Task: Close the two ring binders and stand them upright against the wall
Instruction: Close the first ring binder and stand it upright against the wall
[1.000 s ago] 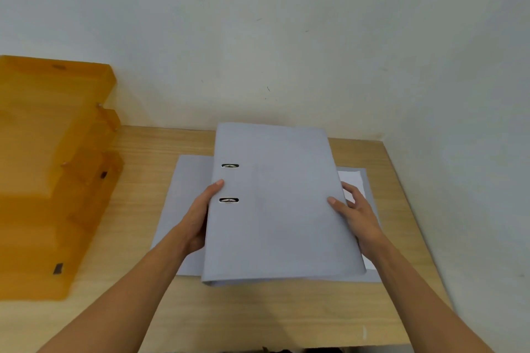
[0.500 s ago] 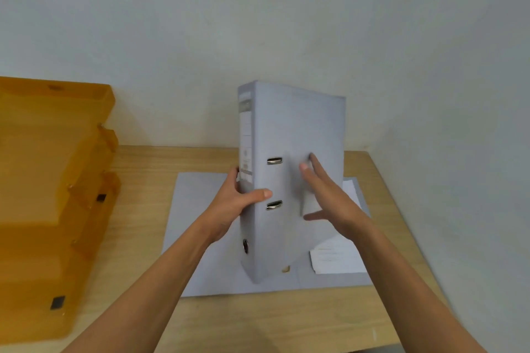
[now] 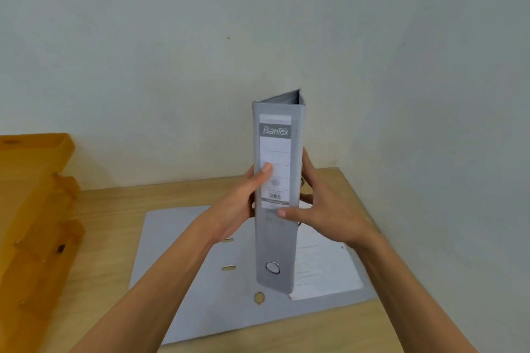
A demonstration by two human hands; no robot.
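A closed grey ring binder (image 3: 276,238) is held upright in the air above the desk, its labelled spine facing me. My left hand (image 3: 243,203) grips its left side with the thumb on the spine label. My right hand (image 3: 324,209) grips its right side, thumb across the spine. Beneath it a second grey binder (image 3: 186,266) lies open and flat on the desk, with white paper (image 3: 324,269) in its right half. The wall (image 3: 258,51) rises behind the desk.
Stacked orange letter trays (image 3: 34,223) stand at the desk's left. The wooden desk (image 3: 120,203) ends at a side wall (image 3: 459,180) on the right. A strip of bare desk runs between the open binder and the back wall.
The closed binder was lifted off the open one, tipped upright and turned so its spine faces me. Both hands shifted to grip its sides.
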